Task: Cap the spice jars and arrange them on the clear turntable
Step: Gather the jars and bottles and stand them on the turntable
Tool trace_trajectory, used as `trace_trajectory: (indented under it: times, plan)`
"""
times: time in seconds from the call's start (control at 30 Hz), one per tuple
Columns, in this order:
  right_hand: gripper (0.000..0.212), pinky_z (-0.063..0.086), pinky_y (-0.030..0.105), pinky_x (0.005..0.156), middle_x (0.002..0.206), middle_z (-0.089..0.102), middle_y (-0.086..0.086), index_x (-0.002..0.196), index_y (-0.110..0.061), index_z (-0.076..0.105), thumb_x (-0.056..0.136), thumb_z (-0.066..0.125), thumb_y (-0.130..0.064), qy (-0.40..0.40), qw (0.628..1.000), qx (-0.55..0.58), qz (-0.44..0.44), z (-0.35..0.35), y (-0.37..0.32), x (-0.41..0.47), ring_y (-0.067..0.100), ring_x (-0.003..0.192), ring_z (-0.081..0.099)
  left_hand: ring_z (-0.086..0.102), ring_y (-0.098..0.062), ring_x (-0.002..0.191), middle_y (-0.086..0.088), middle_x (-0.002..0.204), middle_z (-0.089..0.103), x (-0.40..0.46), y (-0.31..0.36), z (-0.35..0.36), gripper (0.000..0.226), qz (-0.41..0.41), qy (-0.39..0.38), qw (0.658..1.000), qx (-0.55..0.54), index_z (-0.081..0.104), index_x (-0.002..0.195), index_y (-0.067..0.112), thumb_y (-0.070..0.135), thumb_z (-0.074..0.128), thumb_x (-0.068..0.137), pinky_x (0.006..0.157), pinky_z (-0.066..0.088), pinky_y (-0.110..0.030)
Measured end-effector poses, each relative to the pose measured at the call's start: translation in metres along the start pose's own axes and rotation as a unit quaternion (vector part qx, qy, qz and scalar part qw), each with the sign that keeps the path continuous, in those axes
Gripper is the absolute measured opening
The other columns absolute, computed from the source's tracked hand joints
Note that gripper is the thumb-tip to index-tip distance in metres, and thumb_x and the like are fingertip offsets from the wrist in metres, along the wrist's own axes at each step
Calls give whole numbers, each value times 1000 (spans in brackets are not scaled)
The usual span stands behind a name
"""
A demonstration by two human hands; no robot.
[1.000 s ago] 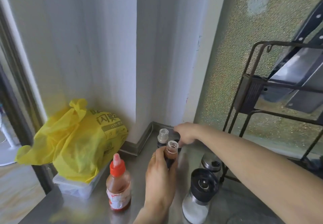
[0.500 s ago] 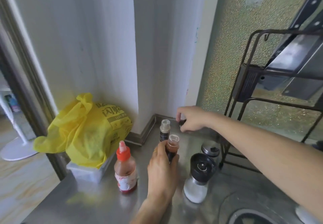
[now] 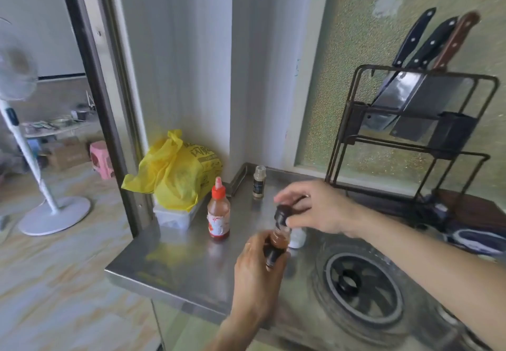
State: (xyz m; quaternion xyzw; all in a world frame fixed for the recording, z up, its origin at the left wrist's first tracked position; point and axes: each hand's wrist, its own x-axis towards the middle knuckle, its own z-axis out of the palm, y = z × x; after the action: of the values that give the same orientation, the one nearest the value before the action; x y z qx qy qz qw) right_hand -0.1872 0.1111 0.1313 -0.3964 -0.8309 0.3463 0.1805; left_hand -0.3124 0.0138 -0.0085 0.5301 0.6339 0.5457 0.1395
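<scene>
Now black cap (image 3: 282,212) over lifted spice jar (image 3: 278,242).

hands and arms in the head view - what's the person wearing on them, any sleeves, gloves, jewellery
No gloves and no sleeves show: both forearms are bare up to the frame's edge. The left hand wears a thin ring on one finger, seen as a narrow pale band. The right hand shows no ring, watch or bracelet, though the picture is slightly blurred there.
</scene>
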Motion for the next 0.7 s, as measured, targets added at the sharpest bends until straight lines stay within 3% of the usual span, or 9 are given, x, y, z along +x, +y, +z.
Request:
trace_trajectory:
  times: [0.1,0.2,0.37,0.47,0.53,0.63,0.7]
  plan:
    - [41,58,30,94,110,72,-11,111,-31,75,77,80,-9,-40,996,-79,-5,15,14,-28,11,107,69,67,4,88,23,91,69,-29,-8,6,29,-16,-40,999,-19,65,100,36,30,80,76,82,56,-27]
    - [40,59,36,92,116,69,-11,110,-32,73,76,80,-13,-56,992,-112,-1,22,23,-46,9,104,68,70,0,91,23,98,71,-41,-12,8,28,-33,-70,995,-55,66,101,37,29,80,78,83,59,-33]
    - [36,57,34,89,114,66,-5,112,-26,71,79,79,-14,-61,980,-190,-25,25,24,-53,12,98,66,70,-3,92,18,97,73,-39,-14,13,30,-26,-89,995,-48,67,106,35,33,79,78,85,59,-36]
    - [28,57,34,75,91,72,0,93,-20,74,76,77,-42,-34,952,-301,-34,28,13,-49,17,83,67,71,0,93,17,98,75,-36,-16,13,33,-31,-102,992,-64,68,111,32,27,81,81,86,60,-33]
    - [41,56,37,70,83,73,2,89,-19,71,72,72,-56,-32,937,-347,-36,29,8,-46,22,82,68,72,1,94,15,99,76,-36,-18,13,34,-34,-112,990,-78,68,114,29,26,81,82,87,61,-32]
    - [49,55,37,83,108,68,-5,122,-29,62,76,77,-37,-111,932,-343,-23,23,0,-42,17,96,64,72,2,95,18,100,76,-36,-20,13,32,-37,-120,988,-85,67,112,29,27,81,83,88,60,-30]
    - [29,59,40,73,89,71,-3,101,-26,69,74,75,-34,-109,926,-361,-30,25,-3,-39,20,78,67,71,4,95,18,101,76,-35,-21,13,33,-34,-120,989,-82,67,113,29,26,81,84,89,60,-27]
